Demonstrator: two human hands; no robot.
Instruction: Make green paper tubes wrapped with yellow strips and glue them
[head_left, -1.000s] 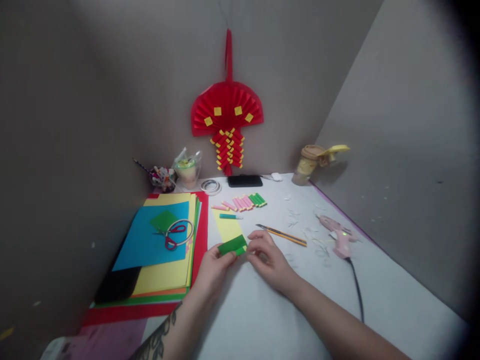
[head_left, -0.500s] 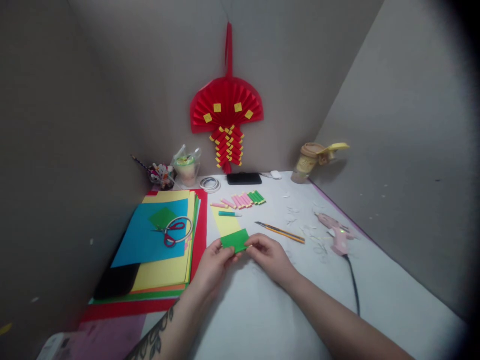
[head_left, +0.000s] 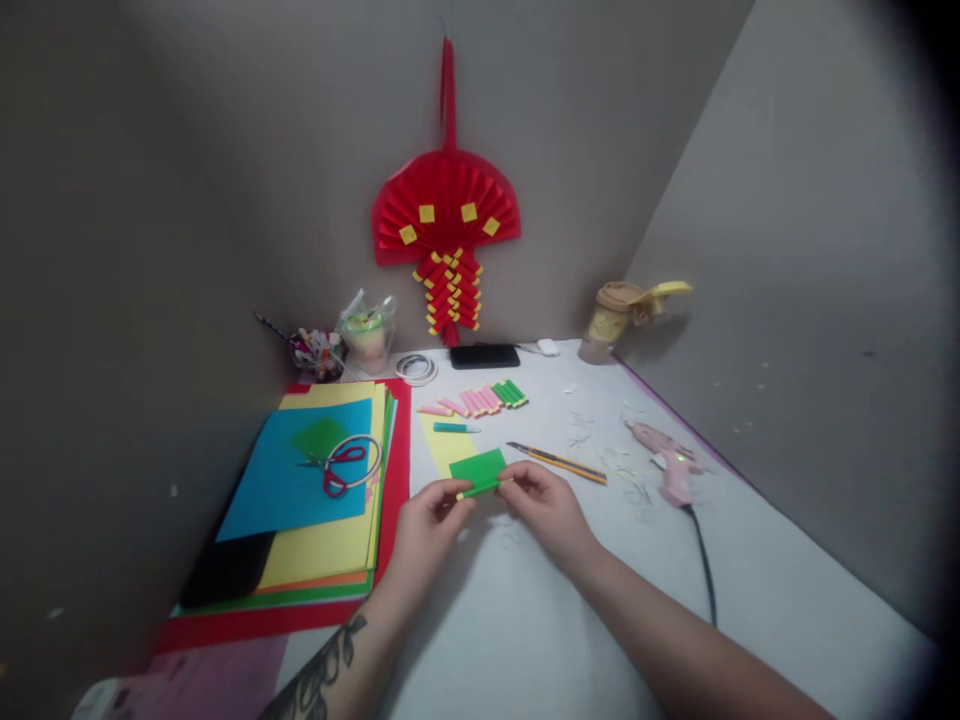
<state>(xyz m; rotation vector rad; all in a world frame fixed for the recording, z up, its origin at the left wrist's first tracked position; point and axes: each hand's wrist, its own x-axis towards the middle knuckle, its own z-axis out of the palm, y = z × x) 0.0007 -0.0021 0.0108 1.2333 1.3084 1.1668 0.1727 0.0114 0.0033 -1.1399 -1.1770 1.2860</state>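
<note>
Between my hands is a small green paper [head_left: 478,466], its near edge curled into a narrow roll with a yellowish tip at the left end. My left hand [head_left: 429,525] has its thumb and forefinger closed at the left end of that roll. At the other end, my right hand [head_left: 546,507] pinches the paper's right near corner. Just beyond lies a yellow paper strip [head_left: 442,450] with a teal capped pen or tube [head_left: 454,428] on it. Pink paper rolls [head_left: 480,402] and green paper rolls [head_left: 511,394] with yellow ends lie farther back.
An orange craft knife [head_left: 559,463] and a pink glue gun [head_left: 675,470] lie to the right. Red-handled scissors [head_left: 335,480] rest on stacked coloured paper [head_left: 315,560] at left. A phone [head_left: 484,356], tape rolls [head_left: 416,370] and a lidded cup [head_left: 609,320] line the back.
The near edge of the green paper now shows as a curled roll. My left fingers have shifted from beneath the sheet to the roll's left end. The view has turned slightly.
</note>
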